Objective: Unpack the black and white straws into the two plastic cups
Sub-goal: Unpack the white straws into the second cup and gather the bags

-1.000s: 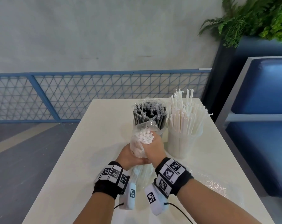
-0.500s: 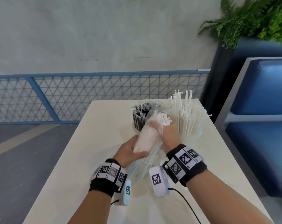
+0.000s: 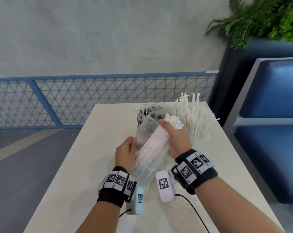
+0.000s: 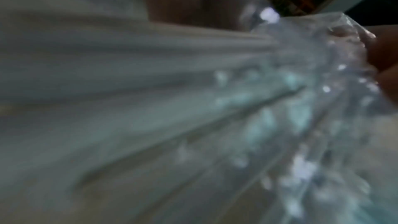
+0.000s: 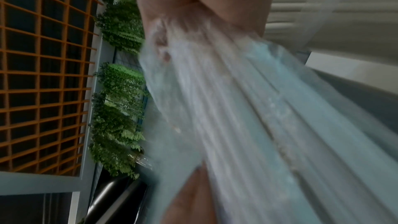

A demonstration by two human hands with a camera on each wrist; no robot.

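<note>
A bundle of white straws sticks halfway out of its clear plastic bag, tilted toward the far right. My right hand grips the bare upper part of the bundle. My left hand pinches the bag's left side lower down. Behind them stand two plastic cups: the right cup is full of white straws, the left cup holds black straws still partly under clear wrap and mostly hidden by the bag. Both wrist views are blurred, filled with the bag and the straws.
The pale table is narrow, with its left and far edges close to the cups. A crumpled clear wrapper lies by my right wrist. A blue bench and a dark planter stand right of the table, a blue mesh railing behind.
My right hand has drawn the white straw bundle up and away out of the bag toward the cups. My left hand slid down the bag and holds it back.
</note>
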